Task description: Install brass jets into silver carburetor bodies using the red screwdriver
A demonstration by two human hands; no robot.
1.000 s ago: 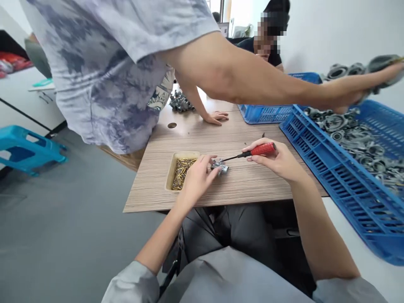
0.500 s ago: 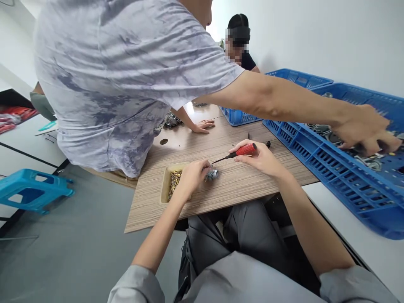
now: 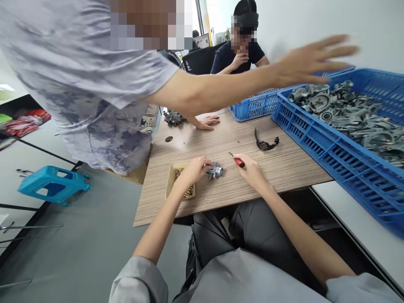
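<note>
On the wood-grain table point(image 3: 293, 166), a small grey metal carburetor body point(image 3: 216, 170) lies near the front edge. Fingers of my left hand point(image 3: 197, 168) are closed on its left side, hiding part of it. My right hand point(image 3: 251, 171) is wrapped around a screwdriver point(image 3: 239, 162) with a red handle, its shaft pointing away to the upper left, apart from the carburetor. Beneath my left wrist stands a cream tray point(image 3: 171, 185) holding many small brass-coloured pieces point(image 3: 189, 191).
A black wristwatch point(image 3: 263, 145) lies beyond my right hand. To the right stands a blue crate point(image 3: 331, 147) heaped with grey metal parts point(image 3: 353, 111). A co-worker's arm point(image 3: 214, 90) stretches across above the table, and their other hand point(image 3: 208, 122) rests on it. Another person point(image 3: 240, 54) sits behind.
The screwdriver has moved away from the carburetor, and my right hand has come down and nearer to me. The co-worker's hand has lifted out of the blue crate, uncovering the parts.
</note>
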